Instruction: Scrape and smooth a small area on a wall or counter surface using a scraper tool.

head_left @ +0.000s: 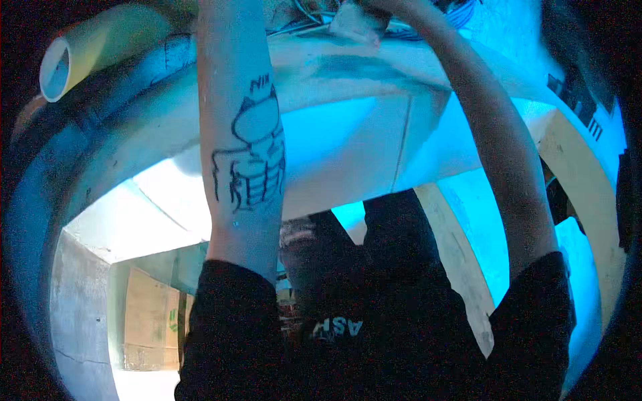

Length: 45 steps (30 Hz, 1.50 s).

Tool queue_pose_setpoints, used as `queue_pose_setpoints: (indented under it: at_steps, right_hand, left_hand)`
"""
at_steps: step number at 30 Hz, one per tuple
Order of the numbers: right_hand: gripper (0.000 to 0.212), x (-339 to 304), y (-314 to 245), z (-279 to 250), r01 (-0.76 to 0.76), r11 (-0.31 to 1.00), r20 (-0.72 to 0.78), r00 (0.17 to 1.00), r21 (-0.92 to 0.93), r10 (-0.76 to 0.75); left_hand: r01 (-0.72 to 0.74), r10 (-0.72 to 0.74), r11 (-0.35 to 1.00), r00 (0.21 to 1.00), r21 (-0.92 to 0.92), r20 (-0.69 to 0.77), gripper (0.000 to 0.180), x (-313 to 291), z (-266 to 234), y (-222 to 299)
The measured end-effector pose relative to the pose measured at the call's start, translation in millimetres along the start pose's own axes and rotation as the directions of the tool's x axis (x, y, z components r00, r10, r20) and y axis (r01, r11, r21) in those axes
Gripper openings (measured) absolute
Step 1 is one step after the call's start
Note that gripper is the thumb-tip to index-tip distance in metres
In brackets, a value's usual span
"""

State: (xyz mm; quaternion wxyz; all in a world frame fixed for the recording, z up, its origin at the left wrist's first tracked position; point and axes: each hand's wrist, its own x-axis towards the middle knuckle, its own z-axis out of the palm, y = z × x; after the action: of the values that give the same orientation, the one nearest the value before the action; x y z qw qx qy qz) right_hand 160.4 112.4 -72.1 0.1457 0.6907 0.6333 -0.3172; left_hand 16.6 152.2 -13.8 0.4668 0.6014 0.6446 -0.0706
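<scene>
"At the upper edge, where are the hands?"

"The right hand (376, 4), mostly cut off, is beside a pale block (354, 25) near blue cables (461, 15); I can't tell whether its fingers grip. The left hand is out of view beyond its inked forearm (244, 154), fingers unknown."

"Containers?"

"Lower left, a cardboard box (148, 317), contents hidden; upper left, a hollow yellow tube (119, 47)."

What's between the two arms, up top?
In the head view, thin cables and a blurry pale piece show between the left arm and right arm.
</scene>
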Motion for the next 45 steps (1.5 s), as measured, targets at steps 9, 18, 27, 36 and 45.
queue_pose_setpoints:
  at_steps: [9, 18, 27, 36, 45]
  right_hand:
    - [0.027, -89, 83, -39, -0.073, 0.232, 0.027, 0.980, 0.970, 0.195]
    - [0.025, -234, 89, -19, -0.052, 0.386, -0.028, 0.979, 0.921, 0.200]
    - [0.025, -255, 77, 46, -0.104, 0.308, 0.005, 0.952, 0.946, 0.306]
    - [0.032, -267, 104, 26, 0.136, 0.957, -0.500, 0.866, 0.258, 0.012]
    - [0.019, -430, 74, -231, 0.511, 0.674, -0.053, 0.815, 0.533, -0.576]
  left_hand:
    - [-0.141, 0.156, 0.857, 0.988, -0.496, -0.012, 0.054, -6, 38, -42]
    - [-0.354, 0.388, 0.868, 0.921, -0.349, 0.031, 0.043, -144, -20, -85]
    - [-0.360, 0.338, 0.930, 0.916, -0.074, -0.214, 0.028, -285, -88, -101]
    - [-0.468, 0.289, 0.815, 0.839, -0.341, -0.462, 0.012, -473, -147, -46]
    - [-0.732, 0.328, 0.586, 0.607, -0.347, -0.724, 0.015, -653, -145, -187]
